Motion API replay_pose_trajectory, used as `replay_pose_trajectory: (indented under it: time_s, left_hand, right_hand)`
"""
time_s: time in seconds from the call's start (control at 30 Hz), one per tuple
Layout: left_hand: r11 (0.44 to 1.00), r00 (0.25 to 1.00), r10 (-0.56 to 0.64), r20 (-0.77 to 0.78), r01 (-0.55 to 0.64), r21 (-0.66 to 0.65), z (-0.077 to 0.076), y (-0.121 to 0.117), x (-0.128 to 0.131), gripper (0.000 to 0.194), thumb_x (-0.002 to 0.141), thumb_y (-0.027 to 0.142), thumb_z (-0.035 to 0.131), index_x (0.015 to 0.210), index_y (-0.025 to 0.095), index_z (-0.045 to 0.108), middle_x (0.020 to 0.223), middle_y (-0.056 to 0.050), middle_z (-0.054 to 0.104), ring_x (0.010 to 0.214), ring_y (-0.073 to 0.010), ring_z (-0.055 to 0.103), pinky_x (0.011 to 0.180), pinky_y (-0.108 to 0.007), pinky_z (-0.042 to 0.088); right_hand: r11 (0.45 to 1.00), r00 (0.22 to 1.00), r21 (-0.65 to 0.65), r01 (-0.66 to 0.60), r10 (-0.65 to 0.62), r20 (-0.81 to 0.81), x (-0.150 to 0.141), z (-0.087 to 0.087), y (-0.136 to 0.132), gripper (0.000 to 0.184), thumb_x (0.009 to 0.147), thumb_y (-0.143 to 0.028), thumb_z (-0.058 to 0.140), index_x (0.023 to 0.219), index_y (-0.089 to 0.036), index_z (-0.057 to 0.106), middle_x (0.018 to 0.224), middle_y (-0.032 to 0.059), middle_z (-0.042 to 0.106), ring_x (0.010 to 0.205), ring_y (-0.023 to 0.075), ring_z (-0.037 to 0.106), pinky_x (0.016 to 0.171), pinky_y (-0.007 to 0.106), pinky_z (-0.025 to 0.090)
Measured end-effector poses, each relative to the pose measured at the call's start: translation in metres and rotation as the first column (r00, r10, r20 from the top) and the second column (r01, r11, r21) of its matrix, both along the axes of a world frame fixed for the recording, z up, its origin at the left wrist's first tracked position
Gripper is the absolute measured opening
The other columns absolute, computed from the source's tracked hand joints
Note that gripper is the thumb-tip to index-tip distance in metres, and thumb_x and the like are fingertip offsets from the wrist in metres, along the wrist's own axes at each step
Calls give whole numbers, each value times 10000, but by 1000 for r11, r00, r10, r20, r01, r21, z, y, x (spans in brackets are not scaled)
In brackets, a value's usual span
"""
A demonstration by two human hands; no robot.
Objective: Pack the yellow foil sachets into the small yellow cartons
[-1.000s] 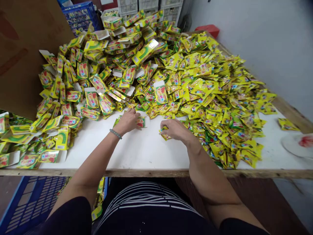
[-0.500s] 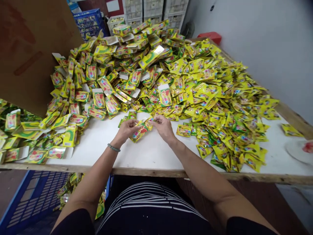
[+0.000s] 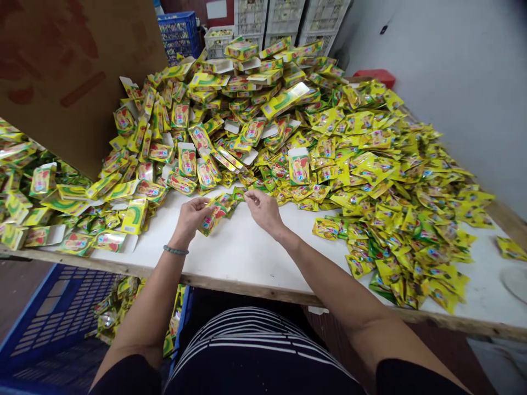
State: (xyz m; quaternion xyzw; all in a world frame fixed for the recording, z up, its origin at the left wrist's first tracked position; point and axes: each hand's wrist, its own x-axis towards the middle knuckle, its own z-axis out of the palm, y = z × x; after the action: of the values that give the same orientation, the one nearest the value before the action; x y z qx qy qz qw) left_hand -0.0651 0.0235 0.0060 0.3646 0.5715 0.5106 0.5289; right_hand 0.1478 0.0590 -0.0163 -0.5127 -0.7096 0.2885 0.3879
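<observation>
My left hand [image 3: 191,218] grips a small yellow-green candy box [image 3: 214,215] with a watermelon print, tilted above the white tabletop [image 3: 247,258]. Just right of the box is my right hand [image 3: 265,213], its fingers curled together and nothing visible in them. A green sachet [image 3: 239,193] lies close to the right fingertips. Behind both hands rises a pile of yellow boxes [image 3: 206,137], many with white end flaps standing open. Right of these spreads a heap of shiny yellow sachets [image 3: 391,192].
A large brown carton [image 3: 78,82] stands tilted at the left, with more boxes [image 3: 78,244] in front of it. Below the table edge sits a blue crate [image 3: 53,323] with packets inside. White crates [image 3: 251,22] are stacked at the back, and a wall [image 3: 465,71] bounds the right.
My right hand dropped a sachet's hold at the right and came to the box's end, then drew slightly away. My left hand raised the box off the table. The view swung left.
</observation>
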Motion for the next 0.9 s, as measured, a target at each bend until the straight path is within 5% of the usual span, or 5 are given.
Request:
replay_pose_trajectory:
  time_s: [0.13,0.27,0.5,0.63,0.9]
  left_hand:
    - [994,995,101,7,-101,29,-11,4,-10,546,429,389,943,820,134,659,601,9,673,529,-125,625,541,-234,468]
    - [999,998,33,58,-31,-34,-22,2,-1,562,421,389,942,834,127,665,605,2,679,530,-131,623,540,-241,468]
    - [994,996,-85,31,87,-69,-24,-2,16,514,460,386,935,819,138,663,568,16,658,506,-130,602,493,-226,432]
    - [980,984,-175,30,177,-86,-21,-5,26,521,498,417,931,851,138,670,634,-9,700,557,-149,642,540,-245,481]
    - [961,962,-273,12,273,-52,-21,-6,31,493,548,422,919,886,132,708,734,-23,733,626,-136,663,613,-240,513]
  right_hand:
    - [963,882,28,-267,233,410,-8,-3,32,556,711,-55,573,1242,-189,670,1396,112,614,1311,286,527,1074,421,433]
    - [936,782,-18,-351,304,544,4,-14,32,470,764,-6,478,1125,-180,725,1271,112,693,1221,250,605,1052,370,455]
    - [996,996,-51,79,-81,-34,35,-24,-7,313,832,-186,526,1103,-184,683,1094,96,739,968,237,695,898,412,565]
    - [951,854,-286,-122,-47,-518,26,-15,-12,310,816,-378,605,1064,-202,658,1027,51,740,855,179,694,760,332,594]
    - [927,930,-264,-267,175,-324,27,-13,-10,226,789,-280,628,963,-173,725,931,43,741,852,178,675,815,323,547]
